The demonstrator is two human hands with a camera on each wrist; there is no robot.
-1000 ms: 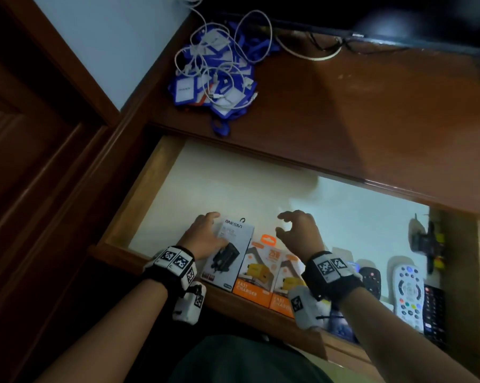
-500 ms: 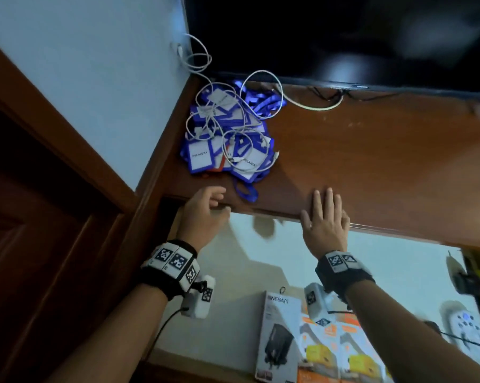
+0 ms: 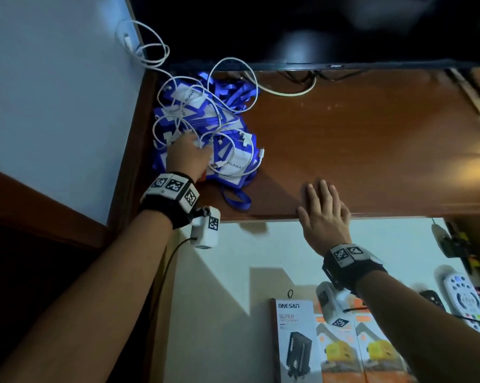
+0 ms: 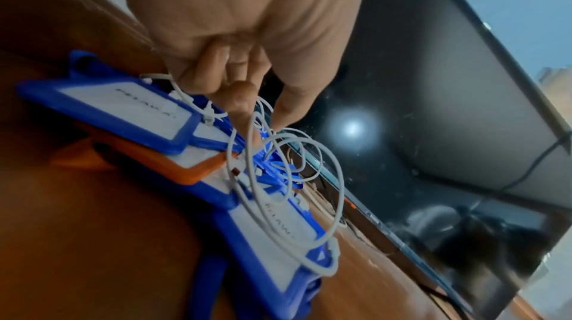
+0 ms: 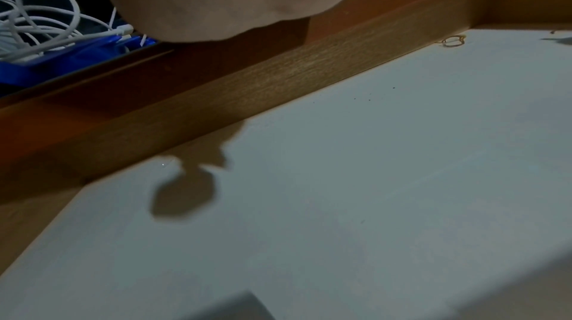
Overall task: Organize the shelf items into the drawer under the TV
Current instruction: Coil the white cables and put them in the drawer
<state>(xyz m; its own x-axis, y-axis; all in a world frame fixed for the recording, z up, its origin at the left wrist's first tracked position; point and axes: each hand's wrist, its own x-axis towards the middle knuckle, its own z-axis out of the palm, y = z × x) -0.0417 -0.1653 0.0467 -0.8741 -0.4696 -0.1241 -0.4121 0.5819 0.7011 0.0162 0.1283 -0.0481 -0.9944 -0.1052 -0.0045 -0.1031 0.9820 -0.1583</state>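
Note:
A tangle of blue badge holders (image 3: 234,167) with lanyards lies in the shelf's left corner, with white cable (image 3: 233,58) looped over it. My left hand (image 3: 187,156) rests on this pile. In the left wrist view its fingers (image 4: 247,105) curl around loops of the white cable (image 4: 341,183), above a blue badge (image 4: 130,102) and an orange one (image 4: 185,173). My right hand (image 3: 323,214) lies flat on the wooden shelf's front edge (image 3: 371,214) with straight fingers, holding nothing. Below, the drawer (image 3: 233,258) stands open.
In the drawer lie a grey charger box (image 3: 294,341), two orange charger boxes (image 3: 341,352) and a white remote (image 3: 466,302). The TV (image 3: 316,29) stands at the back of the shelf (image 3: 371,147). A wall and wooden frame border the left side.
Both hands rose from the charger boxes in the drawer to the shelf. The left hand reached onto the badge pile and curled round the cable; the right hand stays flat on the shelf's edge.

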